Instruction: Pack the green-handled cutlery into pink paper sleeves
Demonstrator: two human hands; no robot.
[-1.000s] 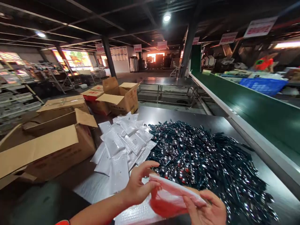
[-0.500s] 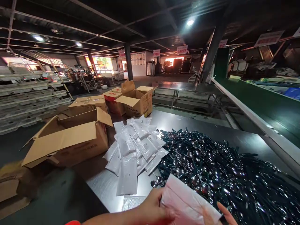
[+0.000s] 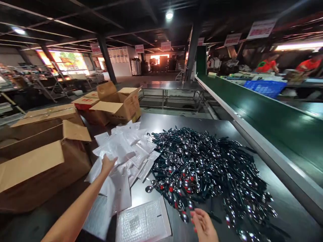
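Note:
My left hand (image 3: pixel 108 164) reaches over a heap of white bubble mailers (image 3: pixel 123 195), its fingers closed on the lower edge of a mailer (image 3: pixel 118 148) lying on top. Close to the near edge of a large pile of metal spoons with dark handles (image 3: pixel 202 161), my right hand (image 3: pixel 204 224) has its fingers slightly curled and apart, with nothing visible in them. Just left of its fingertips lies a spoon (image 3: pixel 185 216). Between my hands, a flat bubble mailer (image 3: pixel 143 222) with a printed label rests on the metal table (image 3: pixel 174 118).
Open cardboard boxes (image 3: pixel 47 168) stand left of the heap, and another open box (image 3: pixel 126 107) is behind it. A green conveyor belt (image 3: pixel 267 117) with a pale rail runs along the right. Beyond it are a blue basket (image 3: pixel 264 88) and people in orange-red tops (image 3: pixel 268 65).
The mailer held before me has left that spot. My left hand has moved to the heap; my right hand has come down beside the spoons. The view has turned right.

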